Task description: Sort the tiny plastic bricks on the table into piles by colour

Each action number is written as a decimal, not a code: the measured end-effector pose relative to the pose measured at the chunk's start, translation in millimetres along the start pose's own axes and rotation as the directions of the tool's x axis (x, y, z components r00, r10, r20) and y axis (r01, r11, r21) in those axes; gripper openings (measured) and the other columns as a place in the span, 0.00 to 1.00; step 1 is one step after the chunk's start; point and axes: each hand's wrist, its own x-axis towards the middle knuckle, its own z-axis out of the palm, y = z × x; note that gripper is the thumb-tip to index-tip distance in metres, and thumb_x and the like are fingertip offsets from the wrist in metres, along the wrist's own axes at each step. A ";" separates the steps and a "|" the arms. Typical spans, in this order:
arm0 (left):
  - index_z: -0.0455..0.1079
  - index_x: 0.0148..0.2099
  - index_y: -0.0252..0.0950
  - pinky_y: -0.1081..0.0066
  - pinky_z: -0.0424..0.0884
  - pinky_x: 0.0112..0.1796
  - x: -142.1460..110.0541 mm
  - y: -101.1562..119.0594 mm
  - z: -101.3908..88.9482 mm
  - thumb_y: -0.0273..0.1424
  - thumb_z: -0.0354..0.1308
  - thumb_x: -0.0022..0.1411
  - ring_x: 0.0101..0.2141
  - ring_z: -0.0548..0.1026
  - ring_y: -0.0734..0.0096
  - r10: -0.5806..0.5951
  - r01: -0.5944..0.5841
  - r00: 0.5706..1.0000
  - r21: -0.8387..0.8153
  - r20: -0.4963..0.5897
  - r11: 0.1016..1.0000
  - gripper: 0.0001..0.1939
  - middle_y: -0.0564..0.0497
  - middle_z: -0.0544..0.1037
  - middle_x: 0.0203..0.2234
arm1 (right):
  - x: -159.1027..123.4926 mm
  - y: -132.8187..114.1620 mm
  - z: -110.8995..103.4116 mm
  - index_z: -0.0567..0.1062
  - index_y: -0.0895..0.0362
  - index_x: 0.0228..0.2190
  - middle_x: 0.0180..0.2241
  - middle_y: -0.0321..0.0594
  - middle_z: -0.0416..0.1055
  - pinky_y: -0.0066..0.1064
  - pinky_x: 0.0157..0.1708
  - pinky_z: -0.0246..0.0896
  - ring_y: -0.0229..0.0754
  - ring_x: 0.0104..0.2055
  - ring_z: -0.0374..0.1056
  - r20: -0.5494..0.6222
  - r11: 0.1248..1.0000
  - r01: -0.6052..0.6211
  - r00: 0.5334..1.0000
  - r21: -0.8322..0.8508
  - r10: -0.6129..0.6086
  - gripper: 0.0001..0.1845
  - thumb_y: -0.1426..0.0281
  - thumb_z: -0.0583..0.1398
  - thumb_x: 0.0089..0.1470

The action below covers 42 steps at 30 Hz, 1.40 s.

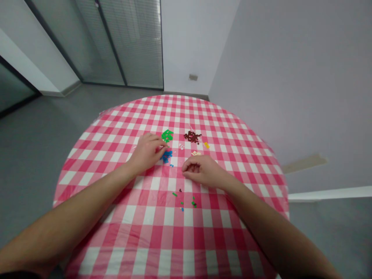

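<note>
My left hand (147,151) is closed in a pinch between the green pile and the blue pile, with a sliver of a small green toy brick (168,146) showing at its fingertips. Small green bricks (167,135) lie heaped just beyond that hand. Blue bricks (166,157) are partly covered by its thumb. My right hand (203,170) is curled with thumb and fingertips together; whatever they pinch is too small or hidden to see. Cream pieces (195,153) lie just beyond its knuckles. Nearer me, several loose green, brown and blue pieces (193,203) are scattered.
A round table with a red-and-white checked cloth (174,236) carries everything. Dark brown pieces (192,136) form a pile at the back, with yellow pieces (206,145) and pale pink pieces (181,146) nearby. A wall (296,77) stands to the right.
</note>
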 end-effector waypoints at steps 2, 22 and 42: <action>0.80 0.34 0.37 0.58 0.65 0.42 3.0 -14.6 1.8 0.34 0.57 0.65 0.37 0.74 0.58 -0.110 0.109 0.994 0.098 0.007 0.989 0.11 0.45 0.82 0.33 | -4.8 -5.6 -8.8 0.80 0.57 0.30 0.28 0.37 0.78 0.26 0.29 0.62 0.36 0.28 0.71 0.224 0.996 0.019 0.975 -0.084 0.000 0.04 0.74 0.63 0.52; 0.82 0.38 0.41 0.56 0.61 0.41 -4.1 -22.1 6.8 0.35 0.56 0.66 0.38 0.71 0.57 -0.138 0.118 0.987 0.206 0.084 0.971 0.12 0.45 0.82 0.36 | -8.7 0.1 -11.6 0.81 0.58 0.33 0.28 0.37 0.77 0.27 0.29 0.57 0.36 0.28 0.68 0.337 0.947 0.054 0.940 -0.316 0.058 0.11 0.80 0.61 0.48; 0.82 0.42 0.39 0.56 0.63 0.41 -2.9 -7.0 4.2 0.34 0.54 0.67 0.39 0.70 0.55 -0.036 0.024 0.997 0.170 0.068 0.985 0.14 0.42 0.79 0.36 | 8.8 15.9 9.7 0.83 0.57 0.31 0.29 0.41 0.80 0.29 0.32 0.59 0.39 0.30 0.71 0.000 0.944 0.016 1.000 -0.328 -0.016 0.08 0.76 0.62 0.54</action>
